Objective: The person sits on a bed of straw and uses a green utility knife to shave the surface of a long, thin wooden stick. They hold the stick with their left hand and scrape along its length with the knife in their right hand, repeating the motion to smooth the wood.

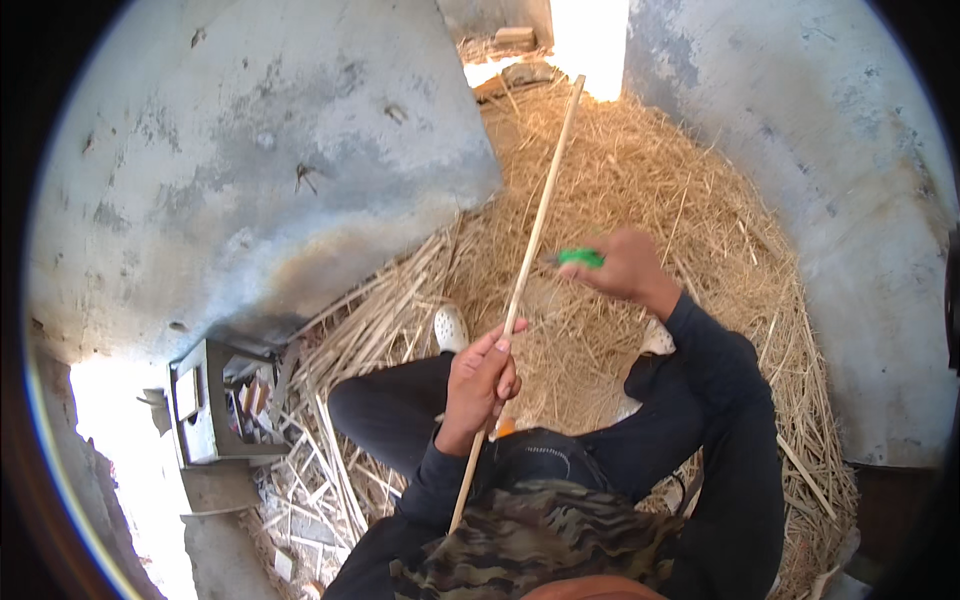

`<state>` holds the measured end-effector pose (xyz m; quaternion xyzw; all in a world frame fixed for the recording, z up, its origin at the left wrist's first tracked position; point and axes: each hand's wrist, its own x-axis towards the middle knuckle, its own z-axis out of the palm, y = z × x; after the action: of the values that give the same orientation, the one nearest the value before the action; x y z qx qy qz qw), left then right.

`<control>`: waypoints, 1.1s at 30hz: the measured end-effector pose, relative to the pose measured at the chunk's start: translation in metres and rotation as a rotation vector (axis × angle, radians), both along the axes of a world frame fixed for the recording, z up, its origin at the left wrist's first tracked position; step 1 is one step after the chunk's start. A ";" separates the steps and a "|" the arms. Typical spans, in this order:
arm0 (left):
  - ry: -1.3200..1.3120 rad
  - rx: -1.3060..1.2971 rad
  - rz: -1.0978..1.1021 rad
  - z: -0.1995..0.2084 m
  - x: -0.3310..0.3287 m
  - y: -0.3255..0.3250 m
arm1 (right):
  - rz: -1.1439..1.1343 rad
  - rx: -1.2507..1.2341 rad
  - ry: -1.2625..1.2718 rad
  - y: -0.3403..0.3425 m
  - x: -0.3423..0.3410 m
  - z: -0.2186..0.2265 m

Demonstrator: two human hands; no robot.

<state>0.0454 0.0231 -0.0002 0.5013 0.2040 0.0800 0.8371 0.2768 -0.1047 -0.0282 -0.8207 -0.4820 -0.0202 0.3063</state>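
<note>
My left hand (479, 383) is closed around a long, pale strip of split bamboo or wood (545, 195). The strip slants from beside my lap up toward the bright doorway. Off to the right, my right hand (630, 268) grips a small green-handled tool (581, 258). A short dark tip points from it toward the strip, close to its middle length. Blur hides what kind of tool it is, and I cannot tell whether the tip touches the strip.
Straw-like shavings (620, 170) cover the floor ahead. Loose pale strips (375, 305) lie in a heap at the left. Beside them stands a small open cabinet (205, 405) with clutter inside. Grey walls (270, 150) rise left and right. My shoes (450, 328) rest on the floor.
</note>
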 end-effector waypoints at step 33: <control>0.058 -0.089 -0.176 0.008 -0.052 -0.027 | -0.309 0.084 -0.247 -0.009 0.075 -0.021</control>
<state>-0.0065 -0.0040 0.0083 0.4818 0.1868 -0.0178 0.8560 0.3519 -0.1133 -0.0489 -0.8626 -0.3828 -0.1874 0.2723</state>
